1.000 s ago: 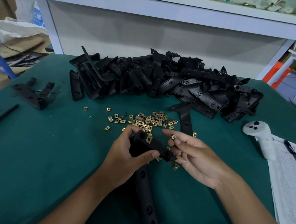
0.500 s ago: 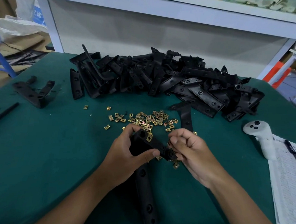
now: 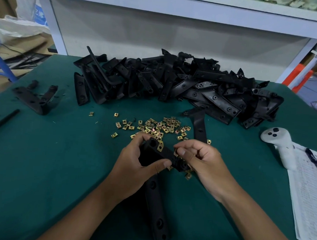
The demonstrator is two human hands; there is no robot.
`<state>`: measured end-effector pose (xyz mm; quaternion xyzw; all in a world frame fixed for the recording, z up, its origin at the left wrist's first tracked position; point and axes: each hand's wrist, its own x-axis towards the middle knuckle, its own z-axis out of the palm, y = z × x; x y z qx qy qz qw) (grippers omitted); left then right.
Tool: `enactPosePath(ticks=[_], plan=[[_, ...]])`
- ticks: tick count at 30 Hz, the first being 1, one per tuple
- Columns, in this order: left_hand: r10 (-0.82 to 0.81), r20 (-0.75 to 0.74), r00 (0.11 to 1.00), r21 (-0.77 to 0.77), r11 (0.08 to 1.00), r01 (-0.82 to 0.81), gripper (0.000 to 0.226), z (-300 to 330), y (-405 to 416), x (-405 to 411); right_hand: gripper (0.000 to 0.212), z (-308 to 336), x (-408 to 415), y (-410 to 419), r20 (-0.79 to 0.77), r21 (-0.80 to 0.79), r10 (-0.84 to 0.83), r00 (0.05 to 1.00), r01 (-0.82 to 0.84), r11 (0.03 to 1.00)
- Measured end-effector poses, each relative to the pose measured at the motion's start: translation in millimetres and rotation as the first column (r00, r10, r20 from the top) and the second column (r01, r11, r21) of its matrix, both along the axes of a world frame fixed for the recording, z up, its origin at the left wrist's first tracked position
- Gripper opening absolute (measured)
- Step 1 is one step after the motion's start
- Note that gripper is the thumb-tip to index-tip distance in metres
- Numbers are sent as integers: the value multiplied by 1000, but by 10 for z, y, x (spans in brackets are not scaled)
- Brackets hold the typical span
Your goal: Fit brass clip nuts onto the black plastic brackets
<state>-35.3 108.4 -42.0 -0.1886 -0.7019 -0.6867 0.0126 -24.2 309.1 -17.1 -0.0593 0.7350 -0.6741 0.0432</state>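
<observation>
Left hand (image 3: 138,166) wrapped around the upper end of a long black plastic bracket (image 3: 156,204), thumb across its near face, fingers curled behind; lower arm of the bracket running down toward the viewer over the green-covered desk (image 3: 41,168). One small square brass clip nut (image 3: 160,147) already seated on the bracket's upper edge, just beside the left fingertips. Right hand (image 3: 203,164) clenched at the bracket's right end, thumb and forefinger pinched together against it; whether a nut sits in that pinch cannot be told. Loose scatter of brass clip nuts (image 3: 157,128) lying just beyond both hands, a few strays near the right wrist. Single flat black bracket (image 3: 199,125) lying beyond the right hand. Big heap of black plastic brackets (image 3: 174,84) piled across the far side. Separate black bracket (image 3: 35,98) at far left, thin black rod (image 3: 3,121) at the left edge. White handheld controller (image 3: 279,144) at right, touching a printed paper sheet (image 3: 308,197) with a dark pen (image 3: 315,163) on it.
</observation>
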Motion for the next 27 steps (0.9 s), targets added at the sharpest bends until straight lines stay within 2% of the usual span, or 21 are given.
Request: enactPosePath(ticks=[9, 16, 22, 25, 27], plan=[[15, -49, 999, -12, 1000, -15, 30, 1, 0, -1, 20, 66, 25, 64, 7, 26, 58, 998, -58, 998], [94, -38, 995, 31, 995, -93, 36, -39, -10, -28, 52, 34, 39, 101, 42, 84, 187, 981, -190, 978], [10, -2, 1000, 39, 999, -10, 36, -29, -7, -5, 28, 28, 12, 102, -154, 235, 1, 988, 35, 971], [22, -62, 998, -17, 1000, -23, 24, 75, -3, 81, 24, 226, 74, 218, -259, 306, -9, 966, 91, 948], [36, -111, 993, -40, 998, -41, 22, 183, 68, 161, 24, 433, 200, 323, -374, 421, 1, 927, 169, 891]])
